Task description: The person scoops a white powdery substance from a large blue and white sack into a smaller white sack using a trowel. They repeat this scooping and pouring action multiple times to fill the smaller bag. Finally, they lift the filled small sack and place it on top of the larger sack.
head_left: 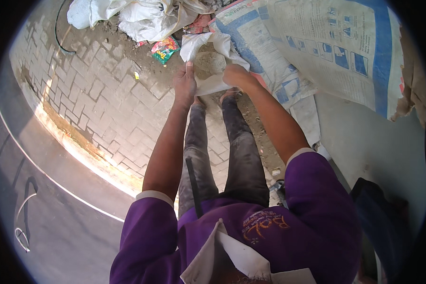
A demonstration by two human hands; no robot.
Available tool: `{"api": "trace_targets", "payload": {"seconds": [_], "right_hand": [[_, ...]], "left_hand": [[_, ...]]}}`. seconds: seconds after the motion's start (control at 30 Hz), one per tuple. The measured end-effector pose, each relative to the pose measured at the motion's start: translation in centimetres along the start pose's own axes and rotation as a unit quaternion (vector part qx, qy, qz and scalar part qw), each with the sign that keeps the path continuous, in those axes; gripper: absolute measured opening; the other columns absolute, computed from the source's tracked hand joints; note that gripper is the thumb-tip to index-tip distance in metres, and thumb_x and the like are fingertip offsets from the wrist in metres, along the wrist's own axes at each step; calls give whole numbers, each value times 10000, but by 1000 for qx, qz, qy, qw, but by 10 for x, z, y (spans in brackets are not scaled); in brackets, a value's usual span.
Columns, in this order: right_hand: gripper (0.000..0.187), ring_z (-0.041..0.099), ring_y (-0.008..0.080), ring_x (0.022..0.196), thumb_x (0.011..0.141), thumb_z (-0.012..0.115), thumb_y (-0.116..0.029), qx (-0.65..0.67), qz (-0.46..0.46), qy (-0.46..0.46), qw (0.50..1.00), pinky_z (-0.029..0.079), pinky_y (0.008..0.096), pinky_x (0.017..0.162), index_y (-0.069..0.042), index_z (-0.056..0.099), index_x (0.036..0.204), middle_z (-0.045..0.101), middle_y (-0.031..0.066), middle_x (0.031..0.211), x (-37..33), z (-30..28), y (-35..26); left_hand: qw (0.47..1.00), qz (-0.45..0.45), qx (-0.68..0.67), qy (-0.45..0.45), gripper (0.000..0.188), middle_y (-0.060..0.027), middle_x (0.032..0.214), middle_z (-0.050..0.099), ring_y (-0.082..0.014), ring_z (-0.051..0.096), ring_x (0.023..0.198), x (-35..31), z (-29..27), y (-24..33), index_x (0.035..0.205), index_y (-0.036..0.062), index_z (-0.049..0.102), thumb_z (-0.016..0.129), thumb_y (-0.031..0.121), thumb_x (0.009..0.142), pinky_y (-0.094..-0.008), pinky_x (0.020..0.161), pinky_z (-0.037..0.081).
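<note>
In front of my feet, both hands hold a white woven sack (214,84) by its rim, so its mouth gapes upward. Grey-brown loose material (210,64) shows inside the opening; I cannot tell exactly what it is. My left hand (184,85) is closed on the near left edge, its thumb pointing away from me. The near right edge is gripped in the closed fist of my right hand (238,76). The sack's lower part is hidden by its own near side and my hands.
Crumpled white sacks (151,21) lie at the far side, with a green and red packet (165,49) beside them. A large printed paper sheet (336,42) stands at the right, near a grey surface (364,137). Brick paving (113,94) stretches left to a pale curb (80,154).
</note>
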State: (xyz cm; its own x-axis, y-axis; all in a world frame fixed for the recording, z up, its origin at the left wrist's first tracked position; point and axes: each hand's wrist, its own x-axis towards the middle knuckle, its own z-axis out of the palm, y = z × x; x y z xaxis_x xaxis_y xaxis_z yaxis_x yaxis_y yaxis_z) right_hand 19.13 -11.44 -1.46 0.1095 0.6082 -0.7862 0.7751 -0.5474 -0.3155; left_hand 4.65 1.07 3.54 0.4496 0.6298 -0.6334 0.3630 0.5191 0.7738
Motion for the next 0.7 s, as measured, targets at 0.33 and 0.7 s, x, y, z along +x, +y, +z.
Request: {"api": "trace_targets", "payload": {"seconds": [0.33, 0.7], "right_hand": [[333, 649, 367, 988, 832, 584, -120, 179, 207, 127, 954, 517, 440, 851, 15, 615, 1135, 662, 219, 1060, -79, -6, -46], [485, 592, 136, 962, 844, 693, -121, 539, 119, 281, 785, 459, 290, 888, 6, 544, 1286, 638, 96, 1078, -523, -199, 23]], "left_hand": [[998, -27, 26, 49, 392, 43, 723, 480, -62, 399, 646, -9, -10, -23, 1009, 1, 641, 527, 376, 988, -249, 567, 344], [991, -76, 111, -1, 518, -33, 816, 542, -136, 480, 733, 2, -48, -51, 1099, -62, 606, 533, 432, 962, -328, 652, 422]]}}
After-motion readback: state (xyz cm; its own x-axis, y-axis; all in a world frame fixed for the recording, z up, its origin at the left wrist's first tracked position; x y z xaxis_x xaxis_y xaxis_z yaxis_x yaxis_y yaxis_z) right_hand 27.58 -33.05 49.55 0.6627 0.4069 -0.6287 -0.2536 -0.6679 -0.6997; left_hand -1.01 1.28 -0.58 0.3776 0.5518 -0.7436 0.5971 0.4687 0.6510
